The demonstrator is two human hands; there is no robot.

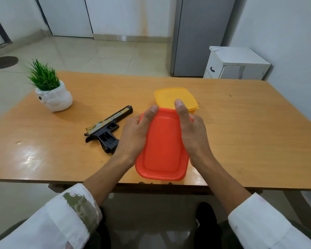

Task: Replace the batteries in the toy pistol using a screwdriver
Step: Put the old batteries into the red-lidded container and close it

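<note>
A black and gold toy pistol (108, 129) lies on its side on the wooden table (241, 132), its grip showing an open dark compartment. An orange lidded box (162, 151) stands near the table's front edge. My left hand (136, 133) grips its left side with the thumb on the lid. My right hand (192, 130) grips its right side, thumb also pressing on the lid. Behind it stands a yellow lidded box (169, 98). No screwdriver or batteries show.
A small green plant in a white pot (52, 96) stands at the table's back left. Beyond the table are a grey fridge (197, 36) and a white cabinet (237, 63) on the tiled floor.
</note>
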